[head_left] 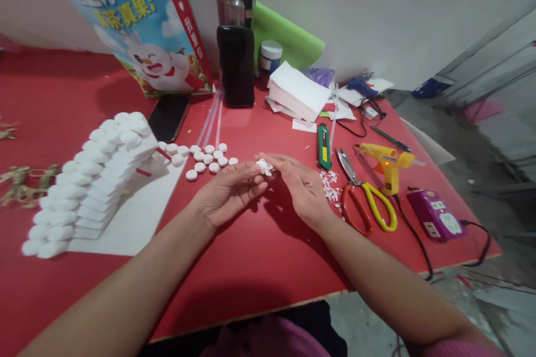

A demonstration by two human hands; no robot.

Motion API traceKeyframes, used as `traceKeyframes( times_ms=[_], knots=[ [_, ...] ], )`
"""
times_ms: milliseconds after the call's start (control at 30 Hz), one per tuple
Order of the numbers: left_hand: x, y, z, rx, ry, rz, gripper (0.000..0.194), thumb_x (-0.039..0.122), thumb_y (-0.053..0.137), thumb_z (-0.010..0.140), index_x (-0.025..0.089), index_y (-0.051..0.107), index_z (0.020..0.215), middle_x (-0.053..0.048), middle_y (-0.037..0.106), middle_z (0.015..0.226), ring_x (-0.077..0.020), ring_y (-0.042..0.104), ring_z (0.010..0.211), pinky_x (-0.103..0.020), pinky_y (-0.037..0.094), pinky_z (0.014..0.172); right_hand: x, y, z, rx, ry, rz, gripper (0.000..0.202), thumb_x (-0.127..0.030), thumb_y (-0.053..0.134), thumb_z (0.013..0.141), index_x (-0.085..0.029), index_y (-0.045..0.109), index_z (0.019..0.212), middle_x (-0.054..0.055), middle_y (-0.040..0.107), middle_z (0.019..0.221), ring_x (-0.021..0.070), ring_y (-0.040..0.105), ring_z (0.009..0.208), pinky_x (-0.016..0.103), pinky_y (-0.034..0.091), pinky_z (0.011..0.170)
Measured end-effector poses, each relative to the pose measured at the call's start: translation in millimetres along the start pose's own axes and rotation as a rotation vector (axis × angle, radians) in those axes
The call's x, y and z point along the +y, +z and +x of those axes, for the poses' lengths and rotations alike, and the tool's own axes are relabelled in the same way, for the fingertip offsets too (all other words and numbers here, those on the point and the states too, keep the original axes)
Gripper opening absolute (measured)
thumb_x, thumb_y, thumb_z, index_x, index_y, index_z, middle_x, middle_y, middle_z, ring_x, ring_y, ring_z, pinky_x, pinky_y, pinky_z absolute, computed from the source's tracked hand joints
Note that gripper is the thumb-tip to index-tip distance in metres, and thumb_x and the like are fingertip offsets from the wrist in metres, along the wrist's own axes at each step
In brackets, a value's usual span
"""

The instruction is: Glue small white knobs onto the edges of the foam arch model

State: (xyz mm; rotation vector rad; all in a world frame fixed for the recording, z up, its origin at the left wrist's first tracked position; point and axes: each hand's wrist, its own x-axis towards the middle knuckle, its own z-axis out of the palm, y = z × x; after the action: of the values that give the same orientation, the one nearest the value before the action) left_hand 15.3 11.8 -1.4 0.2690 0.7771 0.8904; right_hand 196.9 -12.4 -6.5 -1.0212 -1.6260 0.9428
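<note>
Both hands meet over the middle of the red table, at a small white piece (264,167) that looks like folded paper or foam. My left hand (234,187) pinches it between thumb and fingers. My right hand (304,187) closes on its other side, fingertips against it; the palm is partly turned away. Just behind my left hand lie several white rounded discs (209,158). White paper scraps (330,189) lie by my right wrist, close to red-and-yellow-handled scissors (368,206) and a green utility knife (324,146).
At left, rows of white discs (87,169) with folded cards stand on a white sheet (142,217). Behind are a phone (168,117), a printed bag (142,28), a black upright device (237,67) and a paper stack (297,91). A yellow glue gun (390,167) and purple box (435,215) trail cables at right.
</note>
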Motion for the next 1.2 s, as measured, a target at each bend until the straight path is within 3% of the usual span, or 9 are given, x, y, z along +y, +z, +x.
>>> traceKeyframes(
  times_ms=[200, 333, 600, 700, 833, 967, 1200],
  knots=[
    [-0.8, -1.6, 0.8, 0.003, -0.024, -0.007, 0.012, -0.001, 0.077, 0.086, 0.008, 0.077, 0.078, -0.004, 0.071, 0.071, -0.0075, 0.067, 0.061, -0.015, 0.064, 0.065, 1.5, -8.4, -0.1, -0.029, -0.217, -0.211, 0.034, -0.036, 0.059, 0.108, -0.031, 0.077, 0.137, 0.009, 0.079, 0.133, 0.0264, 0.075, 0.122, 0.049, 0.060, 0.108],
    [-1.3, -2.5, 1.5, -0.030, -0.032, 0.011, 0.012, -0.002, 0.075, 0.086, 0.006, 0.079, 0.078, -0.005, 0.072, 0.072, -0.0077, 0.067, 0.061, -0.016, 0.065, 0.065, 3.1, -14.6, 4.0, -0.026, -0.376, -0.333, 0.034, -0.033, 0.065, 0.104, -0.024, 0.079, 0.134, 0.013, 0.082, 0.125, 0.0262, 0.078, 0.110, 0.045, 0.064, 0.097],
    [-1.4, -1.6, 0.9, -0.049, -0.052, 0.059, 0.010, -0.002, 0.078, 0.084, 0.005, 0.078, 0.077, -0.006, 0.072, 0.072, -0.0092, 0.068, 0.062, -0.018, 0.066, 0.066, 0.4, -20.8, 8.3, -0.101, -0.457, -0.405, 0.032, -0.036, 0.066, 0.101, -0.024, 0.080, 0.127, 0.012, 0.083, 0.119, 0.0272, 0.079, 0.104, 0.046, 0.064, 0.093],
    [-0.4, 0.7, -0.3, -0.028, -0.001, 0.039, 0.012, -0.003, 0.076, 0.085, 0.006, 0.077, 0.078, -0.006, 0.073, 0.074, -0.0099, 0.069, 0.064, -0.019, 0.067, 0.069, -2.6, -19.7, 4.4, -0.046, -0.385, -0.301, 0.043, -0.034, 0.061, 0.105, -0.027, 0.069, 0.146, 0.012, 0.077, 0.136, 0.0281, 0.074, 0.119, 0.050, 0.061, 0.103],
    [2.2, 4.9, -3.1, 0.003, 0.029, 0.010, 0.016, -0.005, 0.072, 0.085, 0.008, 0.075, 0.077, -0.005, 0.072, 0.071, -0.0112, 0.070, 0.064, -0.022, 0.068, 0.071, 1.0, -18.1, 2.4, 0.020, -0.129, -0.097, 0.053, -0.046, 0.050, 0.111, -0.035, 0.051, 0.162, 0.009, 0.064, 0.155, 0.0279, 0.067, 0.132, 0.052, 0.061, 0.107],
    [3.9, 6.8, -4.1, -0.011, 0.048, -0.002, 0.017, -0.006, 0.069, 0.086, 0.008, 0.076, 0.079, -0.005, 0.073, 0.072, -0.0106, 0.071, 0.065, -0.023, 0.068, 0.075, 5.1, -15.0, 4.2, -0.087, -0.047, -0.018, 0.048, -0.049, 0.056, 0.109, -0.033, 0.061, 0.154, 0.009, 0.069, 0.148, 0.0267, 0.067, 0.133, 0.052, 0.058, 0.112],
    [1.0, -0.6, 0.8, -0.059, 0.051, 0.005, 0.011, -0.003, 0.075, 0.084, 0.008, 0.077, 0.086, -0.005, 0.076, 0.079, -0.0116, 0.073, 0.068, -0.020, 0.066, 0.070, 6.2, -7.8, 2.3, -0.098, -0.160, -0.134, 0.041, -0.032, 0.074, 0.099, -0.027, 0.073, 0.140, 0.012, 0.072, 0.139, 0.0243, 0.068, 0.131, 0.047, 0.055, 0.115]
  ],
)
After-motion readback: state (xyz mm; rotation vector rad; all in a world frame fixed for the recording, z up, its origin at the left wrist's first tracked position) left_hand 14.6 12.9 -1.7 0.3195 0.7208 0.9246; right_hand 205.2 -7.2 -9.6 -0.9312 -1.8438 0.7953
